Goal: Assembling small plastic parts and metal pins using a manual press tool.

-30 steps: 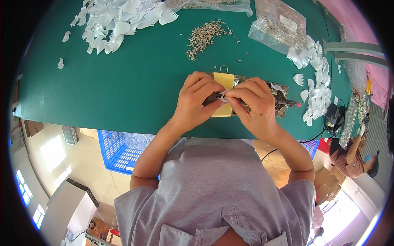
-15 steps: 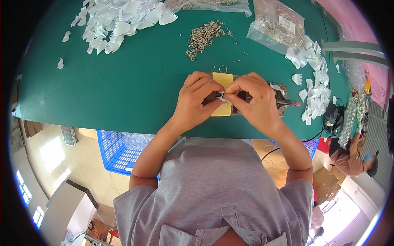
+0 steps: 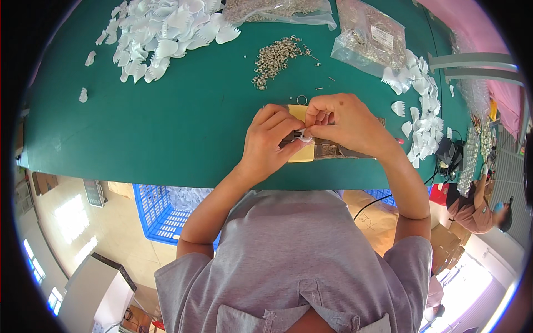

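Note:
Between my left thumb and fingers is a small white toothed hair claw clip piece (image 3: 305, 138), with a dark part beside it. My left hand (image 3: 271, 139) is closed on it above a yellow-covered strip (image 3: 301, 155) on a brown block (image 3: 338, 150). My right hand (image 3: 350, 125) comes in from the right, thumb and forefinger pinched together at the clip piece's upper edge. Whatever sits in that pinch is too small to make out. Just beyond the hands lies a metal ring (image 3: 301, 100).
Loose white clip pieces lie in a big heap (image 3: 166, 36) at far left and a smaller one (image 3: 426, 111) at right. Small metal springs (image 3: 277, 58) are piled ahead, near bags of metal parts (image 3: 372, 36). A blue crate (image 3: 161, 216) stands below the table edge.
My right hand has turned, its back rising and its forearm swinging outward over the dark tool at right. The white piece shows more between my fingers; my left hand stays nearly in place.

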{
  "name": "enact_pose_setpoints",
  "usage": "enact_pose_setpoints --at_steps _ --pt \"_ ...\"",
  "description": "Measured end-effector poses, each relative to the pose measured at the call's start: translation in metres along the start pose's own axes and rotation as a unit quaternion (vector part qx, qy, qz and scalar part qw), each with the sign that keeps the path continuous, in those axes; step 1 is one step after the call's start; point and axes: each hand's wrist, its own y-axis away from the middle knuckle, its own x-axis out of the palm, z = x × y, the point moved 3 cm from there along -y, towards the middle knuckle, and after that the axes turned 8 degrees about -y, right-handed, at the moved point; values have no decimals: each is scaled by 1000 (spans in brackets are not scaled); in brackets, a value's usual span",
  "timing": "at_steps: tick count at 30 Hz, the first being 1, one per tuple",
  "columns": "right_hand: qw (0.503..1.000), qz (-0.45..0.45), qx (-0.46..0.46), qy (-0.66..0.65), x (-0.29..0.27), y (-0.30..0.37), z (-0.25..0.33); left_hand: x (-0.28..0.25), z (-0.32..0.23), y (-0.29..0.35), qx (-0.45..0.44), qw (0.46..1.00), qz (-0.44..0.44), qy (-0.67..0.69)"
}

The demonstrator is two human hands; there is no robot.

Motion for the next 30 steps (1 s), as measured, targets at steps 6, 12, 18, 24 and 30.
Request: enact_pose_setpoints --at_steps 6,12,18,24,30 --pt "978 -160 -57 -119 -28 40 -39 5 -4 -4 -13 1000 10 26" --pt "923 -336 17 -185 -68 103 -108 7 -6 -1 -61 995 14 81" --pt "881 -469 54 -33 -79 131 -197 0 -9 -3 -59 996 36 56" --pt "895 -442 -54 3 -84 96 -187 0 -10 1 -35 999 22 32" --pt "919 -338 -100 175 -110 95 -182 9 -7 -3 -78 993 33 78"
